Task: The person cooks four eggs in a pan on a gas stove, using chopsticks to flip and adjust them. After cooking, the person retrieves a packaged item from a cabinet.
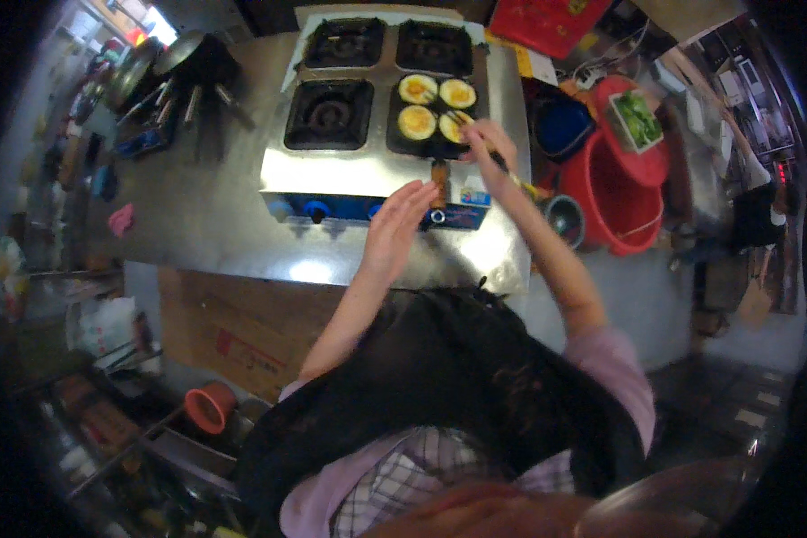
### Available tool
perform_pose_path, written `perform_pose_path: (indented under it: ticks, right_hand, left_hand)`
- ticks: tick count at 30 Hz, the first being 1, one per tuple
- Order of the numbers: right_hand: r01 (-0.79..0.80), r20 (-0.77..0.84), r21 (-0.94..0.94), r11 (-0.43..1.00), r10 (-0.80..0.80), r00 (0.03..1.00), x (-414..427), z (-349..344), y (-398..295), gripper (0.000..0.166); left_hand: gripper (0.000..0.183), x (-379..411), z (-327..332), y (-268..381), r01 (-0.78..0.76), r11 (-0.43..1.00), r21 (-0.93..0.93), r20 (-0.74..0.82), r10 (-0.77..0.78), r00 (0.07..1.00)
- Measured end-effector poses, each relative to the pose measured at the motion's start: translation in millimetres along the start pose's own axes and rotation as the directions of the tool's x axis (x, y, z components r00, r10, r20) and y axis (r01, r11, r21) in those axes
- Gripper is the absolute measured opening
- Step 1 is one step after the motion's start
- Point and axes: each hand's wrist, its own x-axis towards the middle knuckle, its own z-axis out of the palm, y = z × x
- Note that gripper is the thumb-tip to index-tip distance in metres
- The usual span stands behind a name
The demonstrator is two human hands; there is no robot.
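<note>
A dark multi-cup frying pan [437, 144] sits over the front right burner of a steel gas stove [336, 169]. Several round yellow-and-white pieces, which look like eggs [417, 122], lie in its cups. My right hand [492, 151] grips a fork-like utensil [455, 118], whose prongs are at the front right egg. Beside the pan's wooden handle [439, 181] is my left hand [403, 214], fingers extended together; whether it grips or only touches the handle is unclear.
Pans [191, 57] with handles stand at the left on the steel counter [208, 202], near a pink cloth [122, 220]. At the right are a red bucket [605, 208], a green container [563, 218], a blue basin [563, 124] and a tray of green vegetables [635, 119].
</note>
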Motion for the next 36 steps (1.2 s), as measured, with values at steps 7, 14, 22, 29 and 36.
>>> perform_pose_path:
  ticks: [7,14,22,29,36]
  right_hand:
    - [-0.165,0.025,-0.056,0.985,0.167,0.986,80,-20,77,0.012]
    - [-0.135,0.010,0.031,0.990,0.135,0.991,100,-13,92,0.012]
    - [0.268,0.131,-0.412,0.871,-0.234,0.963,98,-6,95,0.008]
    - [0.215,0.127,-0.350,0.912,-0.181,0.975,92,-2,95,0.008]
    - [0.248,0.129,-0.389,0.887,-0.214,0.968,91,6,93,0.011]
  left_hand:
    - [0.022,1,-41,-48,0.119,0.912,0.392,-0.203,-0.040,0.978]
    - [0.028,-4,-42,-77,0.226,0.926,0.301,-0.285,-0.139,0.949]
    - [0.033,-3,-38,-79,0.244,0.952,0.183,-0.278,-0.187,0.942]
    - [0.033,-1,-38,-78,0.272,0.947,0.169,-0.286,-0.217,0.933]
    - [0.032,-1,-38,-77,0.272,0.942,0.196,-0.262,-0.217,0.940]
